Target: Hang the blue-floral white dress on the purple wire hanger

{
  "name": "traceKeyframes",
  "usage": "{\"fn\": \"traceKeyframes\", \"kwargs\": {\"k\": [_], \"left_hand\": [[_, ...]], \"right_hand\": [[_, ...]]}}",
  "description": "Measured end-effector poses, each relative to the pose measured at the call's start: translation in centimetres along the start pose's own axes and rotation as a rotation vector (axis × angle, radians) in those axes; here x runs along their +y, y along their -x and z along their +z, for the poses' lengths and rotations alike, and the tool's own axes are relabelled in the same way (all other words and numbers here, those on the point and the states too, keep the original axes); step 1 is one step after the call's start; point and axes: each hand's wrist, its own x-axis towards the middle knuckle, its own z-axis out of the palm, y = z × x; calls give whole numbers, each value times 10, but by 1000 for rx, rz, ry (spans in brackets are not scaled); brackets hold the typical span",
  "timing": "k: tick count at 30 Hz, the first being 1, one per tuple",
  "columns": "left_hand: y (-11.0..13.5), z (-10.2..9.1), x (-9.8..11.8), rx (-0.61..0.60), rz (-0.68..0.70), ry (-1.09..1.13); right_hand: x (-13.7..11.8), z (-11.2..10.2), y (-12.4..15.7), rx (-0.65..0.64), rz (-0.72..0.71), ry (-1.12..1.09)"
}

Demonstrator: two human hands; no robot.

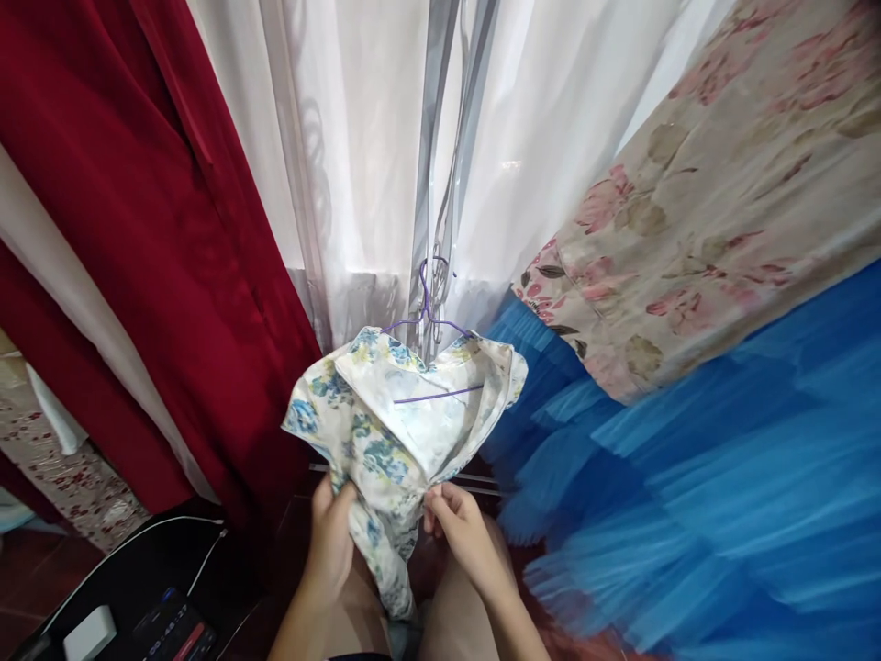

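A white garment with blue and yellow flowers [378,450] hangs on a purple wire hanger [427,317], its wide neckline facing me. The hanger's hook is caught on something at the foot of the grey straps. My left hand [331,528] grips the garment's left side, thumb on top of the cloth. On the other side, my right hand [458,519] pinches the cloth at the bottom point of the neckline. The lower part of the garment hangs bunched between my knees. The fingertips of both hands are partly hidden.
White curtains [358,138] with grey straps [440,138] hang ahead. Red curtains [206,275] hang left. A flowered cloth [688,248] and blue tulle [702,487] fill the right. A black surface at lower left holds a phone [175,629], a white charger [89,633] and cables.
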Motion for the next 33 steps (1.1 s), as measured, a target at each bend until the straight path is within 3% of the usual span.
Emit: {"fn": "traceKeyframes", "kwargs": {"k": [2,3,4,5,6,9,11,14,18,24,26,29,33], "left_hand": [[-13,-9,-1,358,153,106],[-17,-10,-4,495,229,120],[-18,-8,-10,549,289,87],[-15,-3,-18,505,317,27],[-11,5,-27,367,311,-39],[10,35,-58,-165,172,-122],[18,48,-72,-312,122,-106],[19,49,-77,-387,147,-145],[15,34,-65,-447,232,-254],[15,15,-52,-312,338,-385],[11,10,-49,-303,348,-474],[1,7,-46,-354,336,-619],[-3,20,-47,-456,371,-765]], "right_hand": [[-1,-10,3,15,26,53],[-1,-13,6,25,43,66],[-2,-14,9,31,57,72],[-2,-13,12,30,69,73],[-1,-11,15,17,81,70],[3,-3,20,-76,126,57],[6,0,18,-119,157,56],[7,-1,11,-125,202,48],[2,4,7,-174,245,-69],[-7,24,1,-162,273,-266],[-25,25,-12,-123,193,-248],[-73,19,-47,-94,18,-166],[-140,13,-95,-24,-210,-20]]}}
